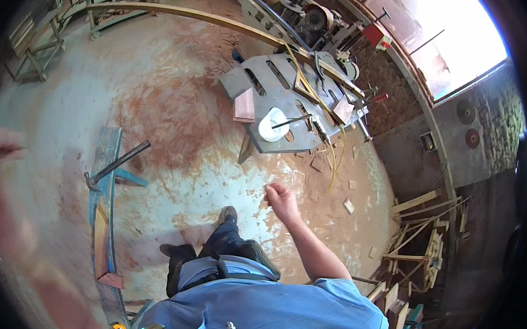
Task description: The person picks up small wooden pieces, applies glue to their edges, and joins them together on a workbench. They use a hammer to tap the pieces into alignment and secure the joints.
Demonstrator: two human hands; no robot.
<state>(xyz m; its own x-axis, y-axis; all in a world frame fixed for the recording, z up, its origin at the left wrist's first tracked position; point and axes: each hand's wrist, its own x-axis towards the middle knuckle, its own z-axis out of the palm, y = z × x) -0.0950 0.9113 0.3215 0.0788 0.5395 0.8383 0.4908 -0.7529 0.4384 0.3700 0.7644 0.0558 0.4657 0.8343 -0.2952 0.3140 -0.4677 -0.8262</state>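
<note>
My right hand [280, 200] hangs in front of me over the floor, its fingers curled in. Anything inside that hand is hidden. Off to the far left, my left hand [1, 148] is raised and smeared by motion, so its fingers do not show clearly. Nearest to it is a narrow blue-painted wooden bench [107, 150] with a hammer [117, 164] lying across it. A reddish-brown wooden piece [101, 245] rests further along the same bench. Ahead of my right hand, a white plastic tub [269, 131] with a dark stick in it stands on a grey slotted table [266, 105].
A long wooden strip [223, 20] reaches across to the slotted table. On that table lie clamps, a yellow hose [307, 77] and wood pieces [244, 105]. Offcuts [348, 206] are scattered over the dusty floor. Wood scraps [431, 257] are piled at the right wall.
</note>
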